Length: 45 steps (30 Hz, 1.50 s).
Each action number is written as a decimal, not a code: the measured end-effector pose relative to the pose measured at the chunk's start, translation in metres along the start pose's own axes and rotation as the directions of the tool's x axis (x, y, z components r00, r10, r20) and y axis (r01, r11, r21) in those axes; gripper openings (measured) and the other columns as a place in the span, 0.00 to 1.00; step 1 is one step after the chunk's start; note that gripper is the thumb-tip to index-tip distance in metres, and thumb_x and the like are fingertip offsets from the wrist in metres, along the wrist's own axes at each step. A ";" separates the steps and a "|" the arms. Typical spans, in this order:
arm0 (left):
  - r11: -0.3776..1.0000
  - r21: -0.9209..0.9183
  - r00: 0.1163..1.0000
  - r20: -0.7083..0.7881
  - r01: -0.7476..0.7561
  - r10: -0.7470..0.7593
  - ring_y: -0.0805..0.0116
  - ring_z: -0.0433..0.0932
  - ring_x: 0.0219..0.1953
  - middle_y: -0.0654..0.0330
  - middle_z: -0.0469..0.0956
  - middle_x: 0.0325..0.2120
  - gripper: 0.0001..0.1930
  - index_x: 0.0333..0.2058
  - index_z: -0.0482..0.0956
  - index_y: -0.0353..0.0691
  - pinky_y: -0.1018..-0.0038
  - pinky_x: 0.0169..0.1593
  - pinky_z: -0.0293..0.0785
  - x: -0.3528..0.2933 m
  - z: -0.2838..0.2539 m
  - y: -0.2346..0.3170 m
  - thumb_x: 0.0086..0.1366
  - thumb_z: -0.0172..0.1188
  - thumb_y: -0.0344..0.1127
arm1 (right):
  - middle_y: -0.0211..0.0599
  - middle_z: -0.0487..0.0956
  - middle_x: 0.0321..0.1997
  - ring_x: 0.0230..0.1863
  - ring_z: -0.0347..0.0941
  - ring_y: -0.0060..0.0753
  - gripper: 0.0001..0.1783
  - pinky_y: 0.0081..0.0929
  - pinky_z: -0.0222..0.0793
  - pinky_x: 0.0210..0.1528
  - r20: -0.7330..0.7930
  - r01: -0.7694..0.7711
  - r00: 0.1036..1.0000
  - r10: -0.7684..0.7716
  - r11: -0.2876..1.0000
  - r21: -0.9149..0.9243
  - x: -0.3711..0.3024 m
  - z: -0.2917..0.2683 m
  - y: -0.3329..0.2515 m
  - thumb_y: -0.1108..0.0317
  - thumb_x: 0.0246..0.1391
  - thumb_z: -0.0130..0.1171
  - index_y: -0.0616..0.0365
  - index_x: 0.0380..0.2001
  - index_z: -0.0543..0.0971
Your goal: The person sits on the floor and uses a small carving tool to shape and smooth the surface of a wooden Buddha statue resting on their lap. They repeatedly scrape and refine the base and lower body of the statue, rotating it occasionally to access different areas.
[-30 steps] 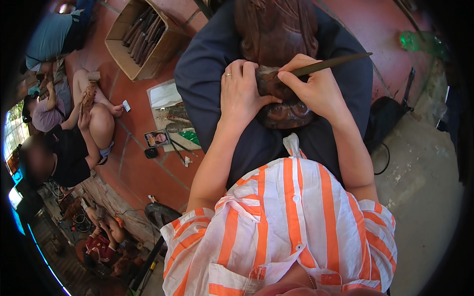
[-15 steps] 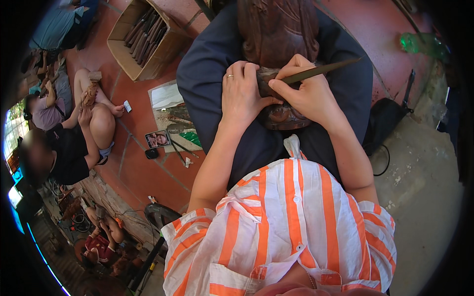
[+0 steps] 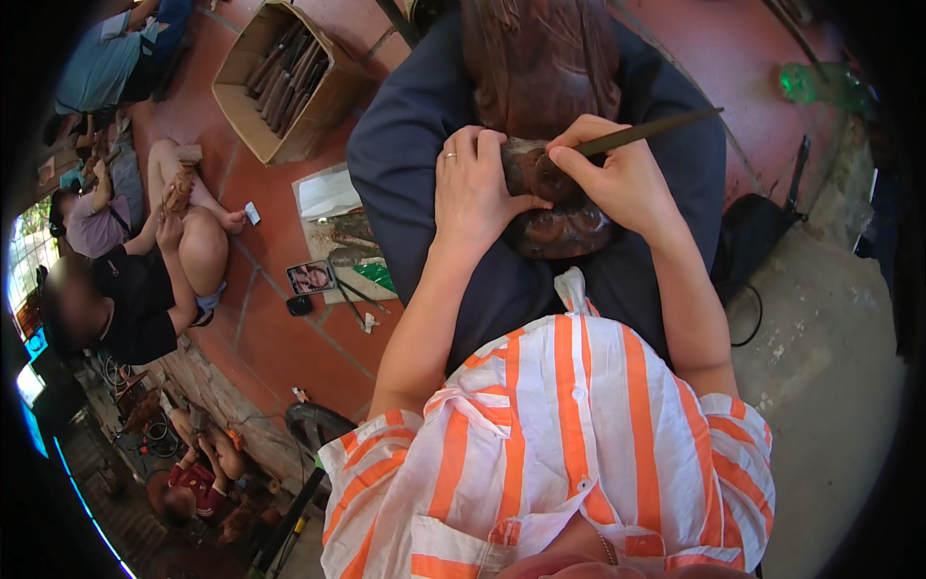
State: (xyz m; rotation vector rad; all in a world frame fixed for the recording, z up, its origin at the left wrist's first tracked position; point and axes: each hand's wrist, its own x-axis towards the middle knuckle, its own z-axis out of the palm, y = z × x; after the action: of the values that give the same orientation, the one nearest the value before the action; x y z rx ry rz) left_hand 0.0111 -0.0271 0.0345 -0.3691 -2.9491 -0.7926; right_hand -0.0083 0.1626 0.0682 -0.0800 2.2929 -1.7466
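Note:
A dark brown carved wooden statue (image 3: 540, 72) lies across my lap between my thighs, its carved end toward me. My left hand (image 3: 473, 188) is spread over the left side of that end, fingers curled over its far edge and thumb laid across the carving. In a pinch, my right hand (image 3: 625, 181) holds a long, slim, tapering dark tool (image 3: 666, 124). The tool's tapered end points out to the upper right, while its working end is hidden under my fingers at the wood. Pale scraped marks show on the wood between my hands.
On the left, a cardboard box (image 3: 241, 121) holds several long wooden-handled tools. Nearby are a mat (image 3: 323, 193) with tools and a phone (image 3: 311, 278). Several people sit at far left, one holding a wooden carving (image 3: 180, 188). At right are a green bottle (image 3: 820, 85) and black bag (image 3: 757, 236).
My right hand has shifted slightly up and to the right with the tool, uncovering more of the carving. My left hand stays nearly in place.

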 end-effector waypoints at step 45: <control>0.999 -0.031 1.000 -0.002 -0.018 0.018 0.48 0.72 0.49 0.50 0.72 0.44 0.41 0.46 0.71 0.37 0.58 0.51 0.70 0.000 -0.004 -0.001 0.30 0.82 0.42 | 0.37 0.76 0.29 0.32 0.74 0.30 0.07 0.28 0.68 0.34 0.019 0.248 0.969 -0.247 0.967 -0.060 -0.003 0.004 0.001 0.72 0.52 0.64 0.66 0.30 0.80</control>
State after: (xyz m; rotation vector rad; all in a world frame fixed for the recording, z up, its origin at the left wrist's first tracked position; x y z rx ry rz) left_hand 0.0109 -0.0298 0.0381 -0.3961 -2.9312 -0.8371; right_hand -0.0047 0.1601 0.0668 -0.4030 2.4162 -1.7817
